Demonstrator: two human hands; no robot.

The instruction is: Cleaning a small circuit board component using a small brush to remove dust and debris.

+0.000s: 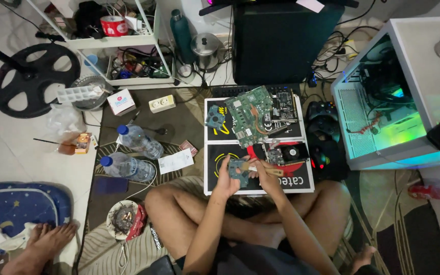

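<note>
Green little circuit board point(239, 173) sits gripped in my left hand point(227, 179) over the near edge of the black board point(220, 153), while my right hand point(264, 173) pinches a wooden-handled brush point(270, 170) against it. Farther off lies a big green motherboard point(248, 115).

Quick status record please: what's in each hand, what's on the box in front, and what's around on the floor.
left hand: holds small circuit board
right hand: holds brush against that board
box: green motherboard, black card, fan card
left of box: two water bottles, paper slip
right: lit PC case, controllers
</note>
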